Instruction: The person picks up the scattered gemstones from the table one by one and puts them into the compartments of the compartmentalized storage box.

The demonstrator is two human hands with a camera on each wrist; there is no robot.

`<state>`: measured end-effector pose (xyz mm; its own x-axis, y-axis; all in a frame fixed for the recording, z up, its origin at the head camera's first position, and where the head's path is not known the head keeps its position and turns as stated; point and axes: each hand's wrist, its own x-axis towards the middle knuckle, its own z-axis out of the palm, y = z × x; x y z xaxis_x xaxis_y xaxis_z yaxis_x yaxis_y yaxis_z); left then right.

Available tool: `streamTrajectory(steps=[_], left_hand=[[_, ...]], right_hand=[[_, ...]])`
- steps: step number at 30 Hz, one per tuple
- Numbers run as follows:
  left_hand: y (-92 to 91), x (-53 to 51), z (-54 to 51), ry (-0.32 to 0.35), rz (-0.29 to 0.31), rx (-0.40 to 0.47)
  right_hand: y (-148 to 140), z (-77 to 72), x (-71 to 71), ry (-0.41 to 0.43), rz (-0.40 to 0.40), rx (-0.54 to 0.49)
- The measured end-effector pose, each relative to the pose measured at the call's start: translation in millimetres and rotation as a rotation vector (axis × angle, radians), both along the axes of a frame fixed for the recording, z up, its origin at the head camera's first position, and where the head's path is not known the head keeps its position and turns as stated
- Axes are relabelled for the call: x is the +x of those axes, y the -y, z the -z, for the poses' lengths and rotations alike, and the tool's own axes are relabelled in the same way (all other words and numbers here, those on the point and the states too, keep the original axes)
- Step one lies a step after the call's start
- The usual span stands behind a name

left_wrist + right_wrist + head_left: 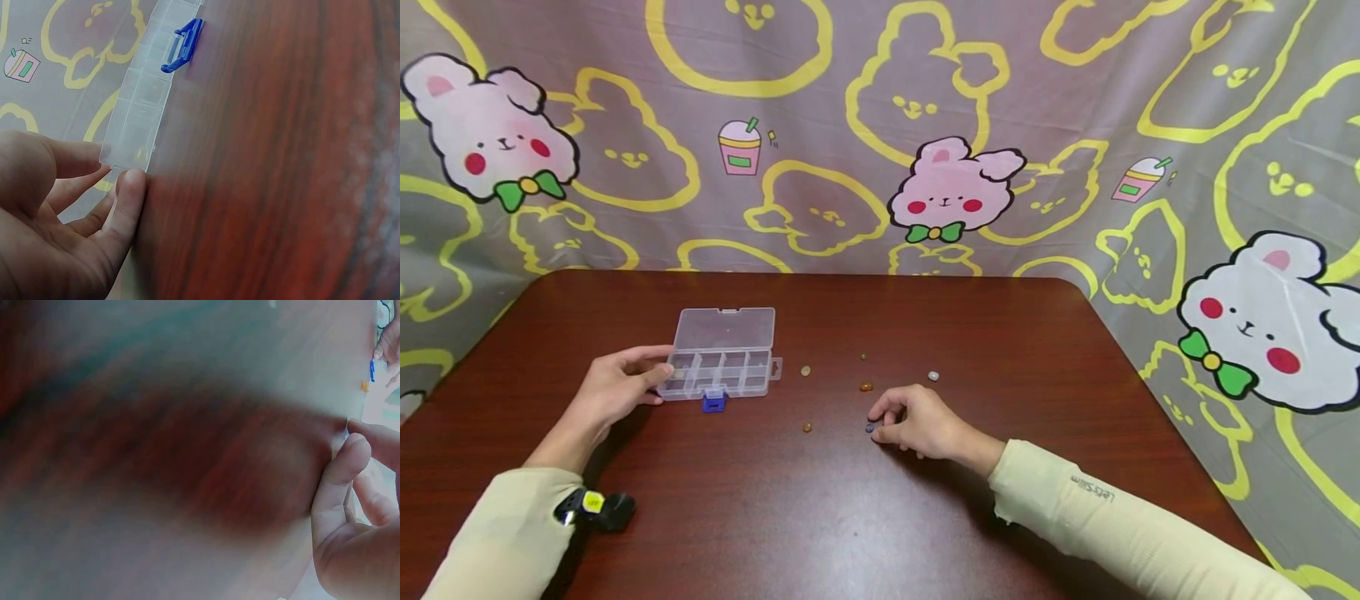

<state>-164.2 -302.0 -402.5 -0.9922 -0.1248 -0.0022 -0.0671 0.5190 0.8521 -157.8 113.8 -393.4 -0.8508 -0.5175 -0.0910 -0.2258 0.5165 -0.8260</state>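
Note:
The left hand (pixel 617 387) grips the left end of a clear plastic compartment box (pixel 722 375), thumb low at the front. Its lid (pixel 724 329) stands raised at the back, and a blue latch (pixel 715 403) hangs at the front. Through the box wall in the left wrist view, a small yellowish spot shows faintly. At the middle of the table, the right hand (pixel 921 423) has its thumb and forefinger on either side of a small blue stone (pixel 869 428), down at table level. In the right wrist view the fingertips (pixel 357 445) mostly hide this stone.
Several small stones lie scattered on the dark wooden table (pixel 760 500): an amber one (pixel 867 387), a white one (pixel 933 376), a pale one (pixel 806 371), a brown one (pixel 807 427) and a tiny greenish one (pixel 862 357). A patterned curtain (pixel 820 150) hangs behind the table.

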Motion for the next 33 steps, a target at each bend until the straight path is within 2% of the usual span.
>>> streamTrajectory(steps=[12, 33], left_hand=[[-0.5, -0.9, -0.1, 0.008, -0.005, -0.015], [-1.0, -0.2, -0.7, -0.001, -0.008, -0.018]], right_hand=[[0.3, 1.8, 1.1, -0.039, 0.004, 0.024], [2.2, 0.8, 1.0, -0.033, 0.006, 0.042]])
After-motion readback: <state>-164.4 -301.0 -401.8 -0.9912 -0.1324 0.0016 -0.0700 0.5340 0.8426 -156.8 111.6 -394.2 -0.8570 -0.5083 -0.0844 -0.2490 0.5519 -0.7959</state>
